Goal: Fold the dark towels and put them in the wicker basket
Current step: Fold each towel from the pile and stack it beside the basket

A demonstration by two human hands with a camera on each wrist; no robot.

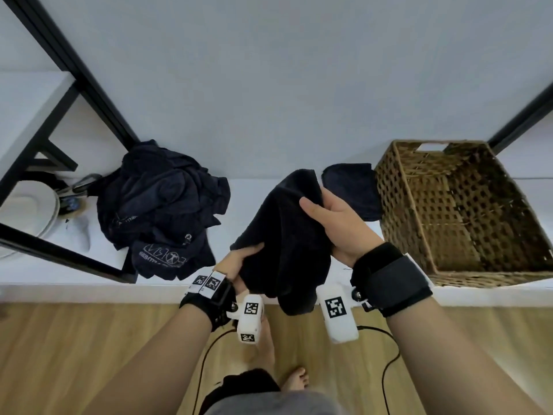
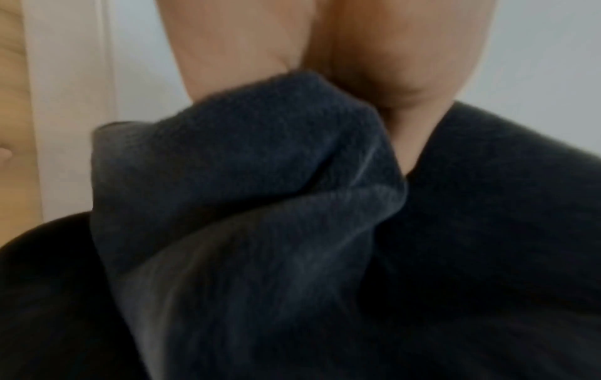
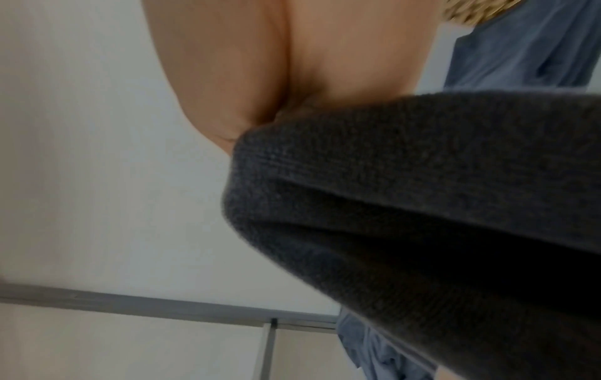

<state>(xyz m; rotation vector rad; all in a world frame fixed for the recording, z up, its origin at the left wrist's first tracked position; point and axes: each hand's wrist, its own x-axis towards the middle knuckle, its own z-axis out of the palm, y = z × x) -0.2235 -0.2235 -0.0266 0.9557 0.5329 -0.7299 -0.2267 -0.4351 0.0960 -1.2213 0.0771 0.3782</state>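
A dark towel (image 1: 284,235) hangs in the air over the front of the white table (image 1: 254,193), held by both hands. My left hand (image 1: 239,259) grips its lower left edge, and my right hand (image 1: 332,220) grips its upper right part with the thumb over the cloth. The left wrist view shows the towel (image 2: 260,205) bunched under my fingers (image 2: 390,64). It also fills the right wrist view as dark cloth (image 3: 422,205). The wicker basket (image 1: 460,211) lies tipped on the table at the right. A second dark towel (image 1: 353,190) lies against its left side.
A heap of dark clothes (image 1: 161,205) with printed lettering lies on the table at the left. A black metal frame (image 1: 68,70) and white plates (image 1: 27,214) stand further left. Below the table edge is wooden floor (image 1: 89,339) with a black cable (image 1: 386,369).
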